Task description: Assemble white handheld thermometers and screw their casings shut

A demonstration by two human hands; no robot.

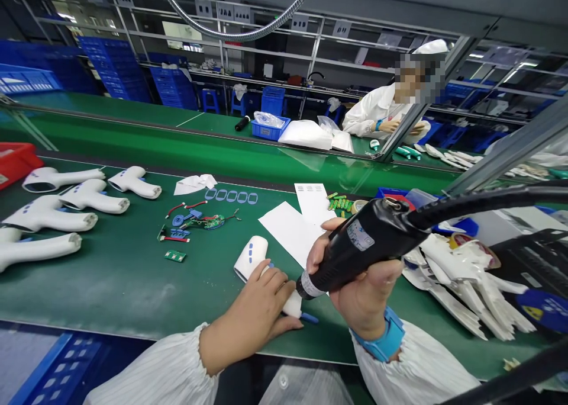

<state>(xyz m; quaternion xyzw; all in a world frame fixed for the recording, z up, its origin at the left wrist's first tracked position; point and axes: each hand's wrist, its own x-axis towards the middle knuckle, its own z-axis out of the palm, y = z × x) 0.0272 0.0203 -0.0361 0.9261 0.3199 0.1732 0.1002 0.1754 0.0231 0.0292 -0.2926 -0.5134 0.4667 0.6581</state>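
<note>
Screw work: you appear to be at a fastening step, with the black driver (348,260) brought to the handle of one white shell (254,260); whether the bit is seated is hidden from view.
Next move: judging from this pose, it calls for a firm hold on the handle, the driver kept in line, and your fingertips clear of its nose.
Left hand (257,307): your fingers are curled over the shell's handle, closed down on it, with the thumb along the near side.
Right hand (364,298): your fingers are wrapped around the driver's barrel, a blue band (385,337) on your wrist.
Shell: it lies on the green bench (133,280) at the lower middle of the frame, blue buttons facing up, handle running to the lower right under your left hand; a blue strip (309,318) shows at the handle's end.
Left edge: you have other white shells (51,212) lying there in a group, beside a red bin (18,163).
Centre left: circuit boards (215,221) with red wires lie below a row of blue rings (231,196).
Centre: white paper (284,230) lies just behind the driver.
Right side: loose white shell pieces (470,280) are heaped near your right sleeve.
Upper right: a co-worker (373,109) sits across from you.
</note>
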